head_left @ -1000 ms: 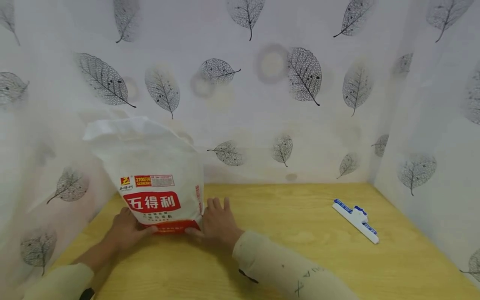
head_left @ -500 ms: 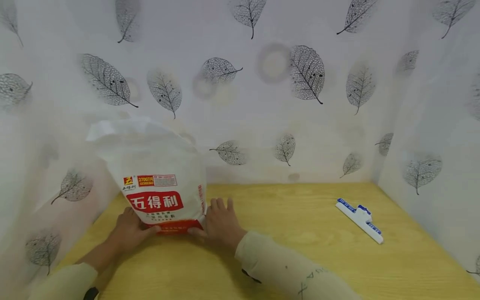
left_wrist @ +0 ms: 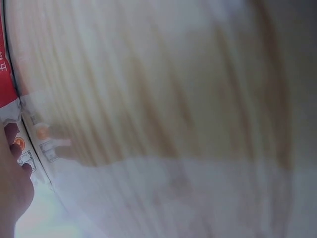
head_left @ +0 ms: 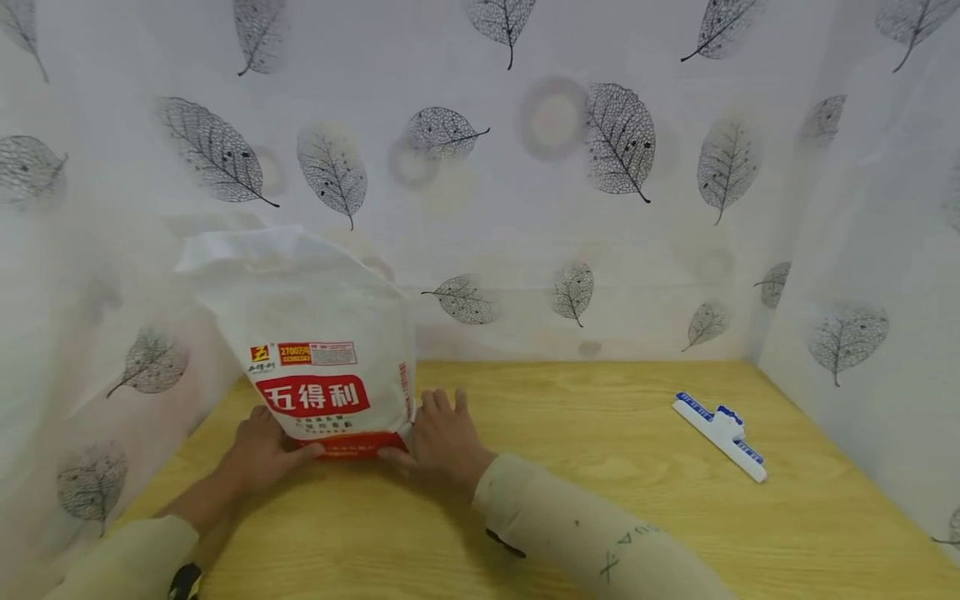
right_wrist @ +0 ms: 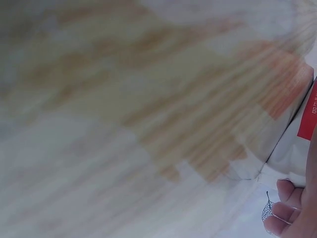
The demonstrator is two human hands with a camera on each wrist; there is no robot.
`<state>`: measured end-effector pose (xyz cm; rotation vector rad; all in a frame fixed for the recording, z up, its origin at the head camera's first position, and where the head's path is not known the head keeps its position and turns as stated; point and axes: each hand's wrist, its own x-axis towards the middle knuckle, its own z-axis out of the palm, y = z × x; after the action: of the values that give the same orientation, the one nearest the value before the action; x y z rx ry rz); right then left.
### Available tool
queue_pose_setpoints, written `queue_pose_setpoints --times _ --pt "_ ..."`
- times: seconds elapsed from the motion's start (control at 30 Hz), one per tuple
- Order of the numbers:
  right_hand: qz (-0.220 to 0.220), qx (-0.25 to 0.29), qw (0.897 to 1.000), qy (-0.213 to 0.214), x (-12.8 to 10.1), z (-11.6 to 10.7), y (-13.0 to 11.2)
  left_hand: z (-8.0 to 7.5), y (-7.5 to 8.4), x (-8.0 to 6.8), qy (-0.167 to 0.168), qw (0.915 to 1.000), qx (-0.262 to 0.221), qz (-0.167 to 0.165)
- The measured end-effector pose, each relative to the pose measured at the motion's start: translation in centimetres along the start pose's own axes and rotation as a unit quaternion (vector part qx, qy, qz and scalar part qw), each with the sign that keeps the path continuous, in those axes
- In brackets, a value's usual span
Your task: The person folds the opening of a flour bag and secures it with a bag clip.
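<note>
A white flour bag (head_left: 330,308) with red printed labels stands on the table at the left in the head view, its top creased and leaning left. My left hand (head_left: 262,450) grips its lower left corner, thumb on the red front band and the other fingers partly hidden around the side. At the lower right corner my right hand (head_left: 442,437) holds on with its thumb in front and its fingers along the side. In the left wrist view, fingers (left_wrist: 22,171) lie against the bag. The right wrist view has curled fingers (right_wrist: 285,208) beside the bag's white edge.
A white and blue bag clip (head_left: 720,437) lies on the right part of the wood-grain table (head_left: 570,517). Pale sheeting (head_left: 510,217) printed with leaves rises behind the table and on both sides, close behind the bag.
The head view has shifted slightly, moving the whole scene a little to the right in the picture. Both hands keep their hold on the flour bag, which stays in place on the table.
</note>
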<state>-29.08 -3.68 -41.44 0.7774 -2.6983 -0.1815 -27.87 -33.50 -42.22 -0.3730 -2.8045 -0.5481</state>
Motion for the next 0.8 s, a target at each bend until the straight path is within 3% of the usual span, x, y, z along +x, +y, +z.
queue_pose_setpoints --times 0.4,0.8 --pt "0.007 0.024 1.0 -0.016 -0.05 -0.43 0.07 -0.15 0.31 -0.04 -0.011 0.9997 0.012 -0.02" --pt "0.001 0.018 1.0 -0.018 -0.16 -0.24 0.66 -0.04 0.97 0.17 -0.011 0.9998 0.001 -0.017"
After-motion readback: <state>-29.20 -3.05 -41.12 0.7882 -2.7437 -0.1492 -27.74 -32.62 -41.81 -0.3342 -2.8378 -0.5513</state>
